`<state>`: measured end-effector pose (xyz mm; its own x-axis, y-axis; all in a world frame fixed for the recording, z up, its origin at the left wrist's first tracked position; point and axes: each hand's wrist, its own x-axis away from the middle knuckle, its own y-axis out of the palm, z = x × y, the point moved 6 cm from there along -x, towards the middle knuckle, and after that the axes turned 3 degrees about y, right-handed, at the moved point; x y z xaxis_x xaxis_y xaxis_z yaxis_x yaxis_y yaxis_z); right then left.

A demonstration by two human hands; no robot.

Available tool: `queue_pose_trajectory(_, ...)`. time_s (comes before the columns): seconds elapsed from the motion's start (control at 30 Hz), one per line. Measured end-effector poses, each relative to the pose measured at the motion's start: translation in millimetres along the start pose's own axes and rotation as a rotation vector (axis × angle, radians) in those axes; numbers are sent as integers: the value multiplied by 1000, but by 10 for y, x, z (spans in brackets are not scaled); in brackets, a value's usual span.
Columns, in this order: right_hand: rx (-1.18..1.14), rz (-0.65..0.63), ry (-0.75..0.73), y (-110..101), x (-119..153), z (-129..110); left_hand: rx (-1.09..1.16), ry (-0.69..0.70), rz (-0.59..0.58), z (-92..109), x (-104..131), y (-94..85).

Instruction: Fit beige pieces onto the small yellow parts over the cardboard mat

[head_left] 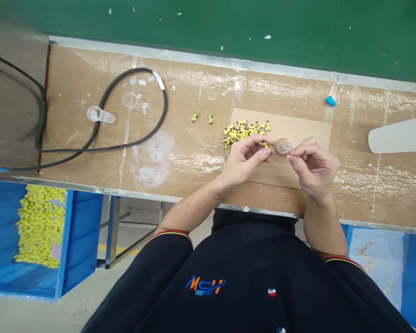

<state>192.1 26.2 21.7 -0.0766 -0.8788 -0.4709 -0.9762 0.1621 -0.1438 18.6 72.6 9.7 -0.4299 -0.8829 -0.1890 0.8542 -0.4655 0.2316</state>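
Note:
My left hand pinches a small yellow and black figure between thumb and fingers. My right hand is closed in a pinch, and what lies at its fingertips is too small to name. Between the two hands sits a small round clear cup with a brownish rim, close to the fingertips of both. A pile of similar yellow figures lies just beyond my left hand. Under the pile and hands is a flat cardboard sheet.
Two loose yellow figures lie left of the pile. A black cable loops near a clear plastic piece. A blue cap-like piece and a white rounded object are at right. A blue bin with yellow parts stands lower left.

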Motion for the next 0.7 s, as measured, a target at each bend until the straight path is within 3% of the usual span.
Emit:
queue_pose_trajectory(0.17, 11, -6, -6, 9, -4, -8, -90, 20, -58, 21, 21, 55)
queue_pose_trajectory(0.37, -100, -56, 31, 92, 4, -1, -20, 28, -101, 22, 66, 135)
queue_pose_trajectory(0.5, -202, -86, 38, 166, 25, -8, -10, 89, -134, 21, 85, 147)
queue_pose_trajectory(0.7, -158, -110, 4, 222, 46, -22, -72, 203, -139, 57, 74, 154)
